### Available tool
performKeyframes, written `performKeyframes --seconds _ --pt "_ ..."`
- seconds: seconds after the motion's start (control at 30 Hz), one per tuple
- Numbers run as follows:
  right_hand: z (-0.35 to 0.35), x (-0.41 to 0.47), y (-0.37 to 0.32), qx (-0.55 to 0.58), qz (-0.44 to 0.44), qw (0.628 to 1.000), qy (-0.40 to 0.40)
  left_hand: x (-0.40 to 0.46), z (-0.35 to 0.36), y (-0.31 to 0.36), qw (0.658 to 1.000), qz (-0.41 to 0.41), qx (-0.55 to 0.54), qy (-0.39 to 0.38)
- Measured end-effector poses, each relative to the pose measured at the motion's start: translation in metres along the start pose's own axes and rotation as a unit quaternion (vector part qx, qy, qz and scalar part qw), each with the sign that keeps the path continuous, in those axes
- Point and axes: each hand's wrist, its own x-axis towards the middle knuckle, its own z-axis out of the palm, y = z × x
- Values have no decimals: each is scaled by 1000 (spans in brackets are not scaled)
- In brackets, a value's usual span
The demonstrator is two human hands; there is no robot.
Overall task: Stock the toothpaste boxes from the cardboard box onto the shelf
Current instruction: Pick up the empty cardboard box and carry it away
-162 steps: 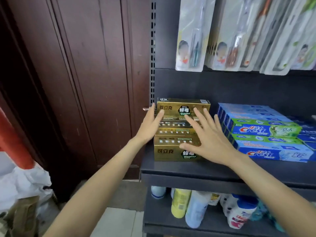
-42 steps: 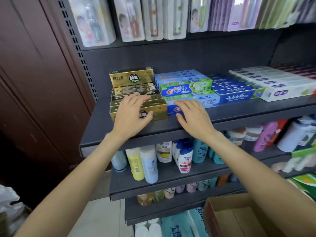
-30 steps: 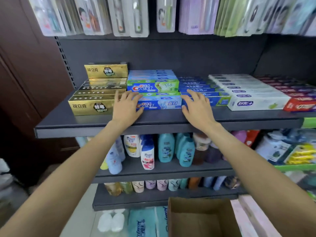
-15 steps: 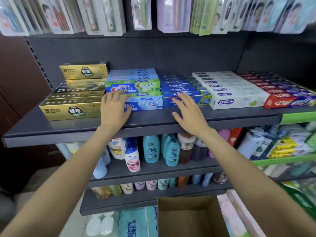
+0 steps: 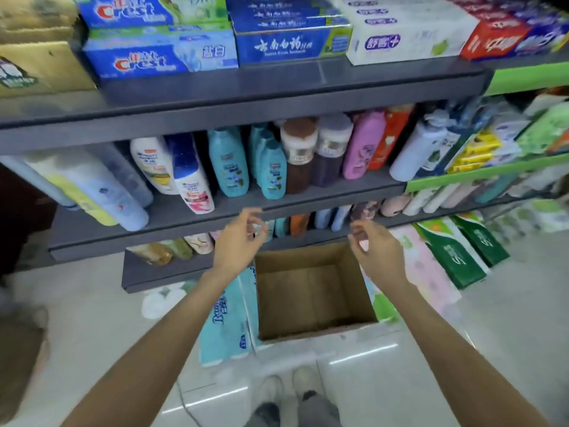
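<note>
Toothpaste boxes [image 5: 160, 58] shelved, cardboard box [image 5: 314, 294] seemingly empty, both hands [image 5: 238, 241] loosely open, holding nothing

My arms are bare from the hands up to where the picture ends; no sleeve shows. My left hand [image 5: 238, 241] and my right hand [image 5: 377, 249] have no glove, ring or watch. Below I see grey trousers [image 5: 295, 411] and light, off-white shoes [image 5: 288, 388], a little blurred.
</note>
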Motion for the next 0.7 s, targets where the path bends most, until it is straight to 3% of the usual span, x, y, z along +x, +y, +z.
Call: performKeyframes --seconds 0.13,0.3,0.4,0.47,0.7 --pt "31 -33 63 -33 115 986 -119 -20 60 -67 968 -209 61 -125" --pt "67 -49 110 -99 197 943 -250 -42 111 -108 934 -293 108 -177" --pt "94 -54 128 -141 233 896 -351 -49 139 -119 927 -327 82 -161" --pt "116 -63 140 -135 227 884 -386 -56 155 -122 928 -348 56 -120" --pt "108 -62 131 -152 116 915 -356 -110 136 -107 931 -365 19 25"
